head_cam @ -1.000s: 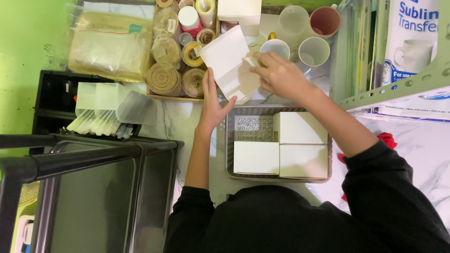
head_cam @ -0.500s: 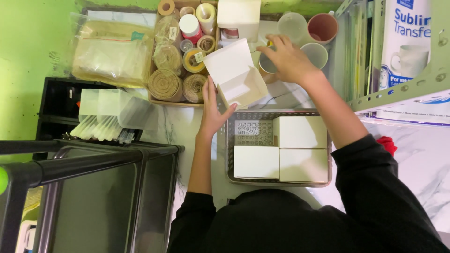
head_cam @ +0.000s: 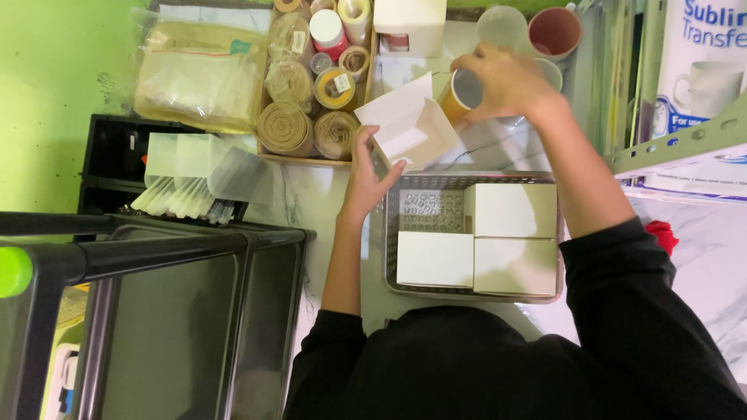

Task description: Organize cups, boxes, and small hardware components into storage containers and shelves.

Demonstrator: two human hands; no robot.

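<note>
The right hand (head_cam: 506,82), which a moment ago steadied the open white cardboard box (head_cam: 408,128), now grips a yellow mug (head_cam: 461,93) beside it; the left hand (head_cam: 369,167) holds the box over the worktop (head_cam: 311,194).

Yellow mug (head_cam: 461,95) mostly covered by the right hand (head_cam: 506,82), left hand (head_cam: 367,173) fingertips hidden behind the open white box (head_cam: 408,128), tape rolls (head_cam: 354,9) cut off at top edge
</note>
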